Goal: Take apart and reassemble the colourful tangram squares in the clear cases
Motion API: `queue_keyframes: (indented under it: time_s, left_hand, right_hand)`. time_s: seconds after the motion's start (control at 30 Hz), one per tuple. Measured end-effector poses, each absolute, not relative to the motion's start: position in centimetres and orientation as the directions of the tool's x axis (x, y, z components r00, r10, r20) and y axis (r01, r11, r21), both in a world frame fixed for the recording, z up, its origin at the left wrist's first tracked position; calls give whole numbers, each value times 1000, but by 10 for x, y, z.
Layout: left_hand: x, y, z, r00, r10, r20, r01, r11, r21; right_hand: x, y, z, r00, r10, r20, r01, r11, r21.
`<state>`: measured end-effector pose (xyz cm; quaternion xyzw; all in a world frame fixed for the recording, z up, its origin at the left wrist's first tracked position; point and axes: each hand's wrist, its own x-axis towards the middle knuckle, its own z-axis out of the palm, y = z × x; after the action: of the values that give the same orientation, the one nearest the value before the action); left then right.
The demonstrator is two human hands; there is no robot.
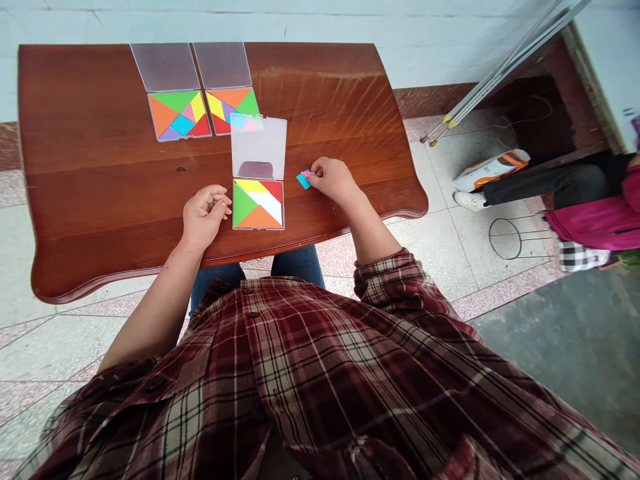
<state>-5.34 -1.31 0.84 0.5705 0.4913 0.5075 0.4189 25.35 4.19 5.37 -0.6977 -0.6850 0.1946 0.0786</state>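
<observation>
In front of me lies a tangram box [259,205] with its clear lid [259,148] raised. Its tray holds a green, an orange, a yellow and a red piece, with a white gap [265,203] between them. To the right of the box my right hand [333,180] pinches a pink tangram piece [311,174]. A blue tangram piece [303,181] shows under it, by the fingertips. My left hand [204,212] rests at the box's left side, fingers loosely bent and apart, with nothing seen in it.
Two more open tangram boxes, a left one [181,117] and a right one [220,123], lie filled at the back of the wooden table [100,187]. Crutches [493,70] lean at the wall. A seated person's leg [525,189] and a white bag [487,172] are at right.
</observation>
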Motion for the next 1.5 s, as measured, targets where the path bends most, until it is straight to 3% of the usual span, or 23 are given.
queue_keyframes:
  time_s: [0.27,0.47,1.0,1.2,1.5]
  left_hand:
    - [-55,-13,7,17,985,173,135,-173,976]
    - [-55,-13,6,19,980,199,147,-200,969]
    - [-54,-13,8,51,978,203,145,-208,967]
    - [-54,-13,6,43,980,192,124,-196,973]
    - [-53,-14,7,40,986,161,126,-165,978]
  right_hand:
    - [249,38,56,82,994,-79,964,-99,-248]
    - [226,30,57,23,985,-170,977,-58,-204]
    - [224,29,55,12,981,-193,967,-60,-247]
    - [195,5,72,-135,976,-171,943,73,-326]
    - [153,-13,77,-207,941,-266,963,148,-226]
